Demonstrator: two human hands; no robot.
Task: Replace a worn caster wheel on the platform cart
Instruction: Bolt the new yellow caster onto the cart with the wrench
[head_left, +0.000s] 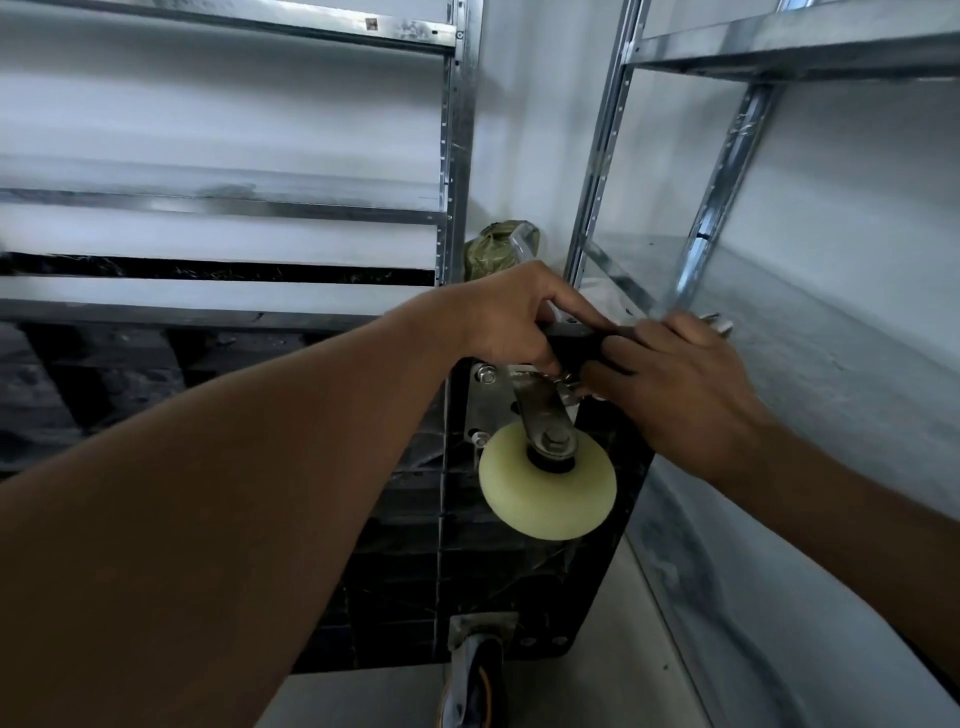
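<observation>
1. My left hand (511, 317) curls over the edge of the black cart (519, 587), bracing it.
2. The cream wheel (548, 480) hangs from its plate (485, 400), just below both hands.
3. My right hand (675, 379) grips a blurred tool (719, 323) at the plate's bolts. I judge this is the fastener step; next comes a steady turn.
</observation>
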